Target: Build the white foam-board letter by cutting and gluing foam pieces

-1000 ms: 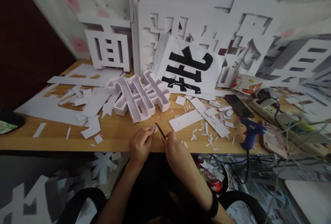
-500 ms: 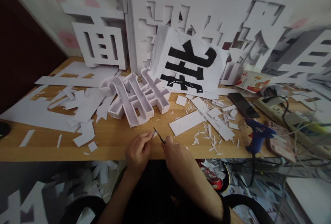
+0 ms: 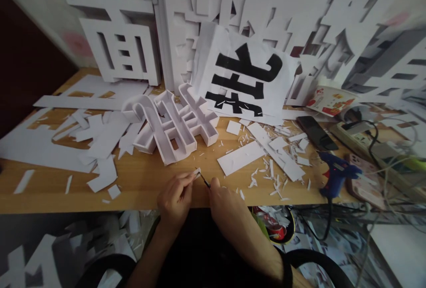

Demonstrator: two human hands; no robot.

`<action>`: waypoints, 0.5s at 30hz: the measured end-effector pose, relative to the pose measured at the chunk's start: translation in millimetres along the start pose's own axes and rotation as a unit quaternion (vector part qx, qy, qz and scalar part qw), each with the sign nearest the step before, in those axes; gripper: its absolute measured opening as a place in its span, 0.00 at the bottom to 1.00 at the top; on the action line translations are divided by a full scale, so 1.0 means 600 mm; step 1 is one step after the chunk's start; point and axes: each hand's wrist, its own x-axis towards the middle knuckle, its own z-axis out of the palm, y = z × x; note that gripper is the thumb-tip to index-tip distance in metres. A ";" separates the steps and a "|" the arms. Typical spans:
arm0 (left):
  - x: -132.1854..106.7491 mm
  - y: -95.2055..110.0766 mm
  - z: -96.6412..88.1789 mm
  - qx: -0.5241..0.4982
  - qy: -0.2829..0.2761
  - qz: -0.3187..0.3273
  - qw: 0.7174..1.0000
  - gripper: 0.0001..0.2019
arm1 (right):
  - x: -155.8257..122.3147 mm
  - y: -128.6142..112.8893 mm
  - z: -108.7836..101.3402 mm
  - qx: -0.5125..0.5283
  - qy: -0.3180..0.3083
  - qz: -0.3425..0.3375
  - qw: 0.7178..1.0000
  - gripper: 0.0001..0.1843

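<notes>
My left hand pinches a small white strip between thumb and fingertips, just above the desk's front edge. My right hand is closed around what look like scissors; their handles are hidden in the fist. The thin dark blades point up and left, with the tip at the strip. Beyond my hands lies a hollow white character with raised walls and open channels. Behind it leans a paper sheet printed with a bold black character.
White offcuts lie on the left, more strips and shavings on the right. A blue glue gun, a black phone, a pink phone and a power strip with cables are at right. Cut-out white boards stand behind.
The scissor blades stood apart at the strip and now look closed together against it. Both hands have barely moved. The view has shifted slightly.
</notes>
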 end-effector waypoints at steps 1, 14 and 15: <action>0.000 0.000 0.000 0.000 0.000 0.000 1.000 0.09 | 0.000 0.000 0.003 -0.008 0.004 -0.005 1.000 0.15; 0.003 0.002 0.004 -0.009 0.028 -0.034 0.999 0.06 | -0.003 -0.018 -0.006 0.003 0.017 0.029 0.999 0.17; 0.004 0.004 0.003 -0.014 0.030 -0.043 0.999 0.06 | -0.003 -0.019 -0.004 0.007 0.030 0.031 0.999 0.17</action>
